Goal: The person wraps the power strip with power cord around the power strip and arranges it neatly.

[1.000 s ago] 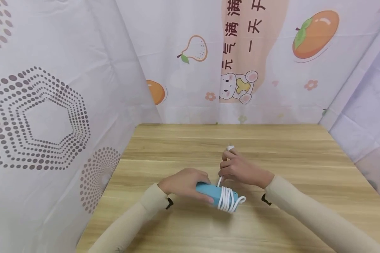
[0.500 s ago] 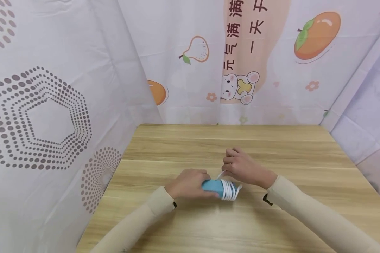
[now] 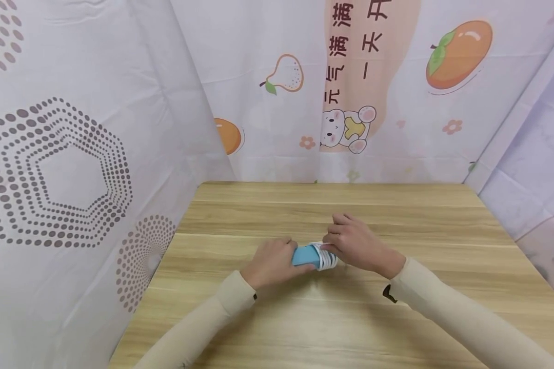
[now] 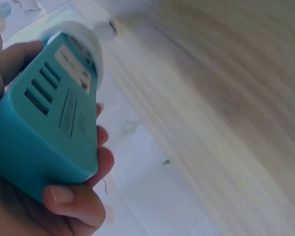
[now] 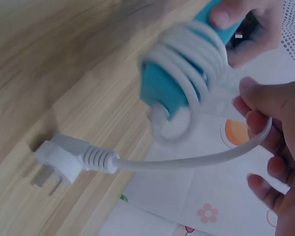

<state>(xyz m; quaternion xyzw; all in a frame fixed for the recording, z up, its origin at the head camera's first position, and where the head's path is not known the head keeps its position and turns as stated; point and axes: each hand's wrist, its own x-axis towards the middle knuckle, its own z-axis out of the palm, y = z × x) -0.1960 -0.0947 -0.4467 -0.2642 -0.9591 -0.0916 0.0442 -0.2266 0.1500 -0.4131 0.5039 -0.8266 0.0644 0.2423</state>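
Observation:
My left hand (image 3: 270, 264) grips a blue power strip (image 3: 306, 255) by one end, thumb on the near side and fingers round the far side. Slots that look like USB ports show on its face in the left wrist view. Several turns of white cord (image 5: 189, 54) are wound round the other end. My right hand (image 3: 360, 246), right beside the coils, holds the loose length of cord between thumb and curled fingers. From there the cord runs to a white plug (image 5: 64, 155) with its metal prongs showing, close over the wood in the right wrist view; in the head view the plug is hidden.
A wood-grain table (image 3: 240, 215) lies under both hands. Patterned white curtains (image 3: 258, 128) hang along its back edge and at both sides.
The left hand has moved the power strip away from me, up against the right hand, and turned it. The plug, visible beyond the right hand a second ago, has dropped out of the head view.

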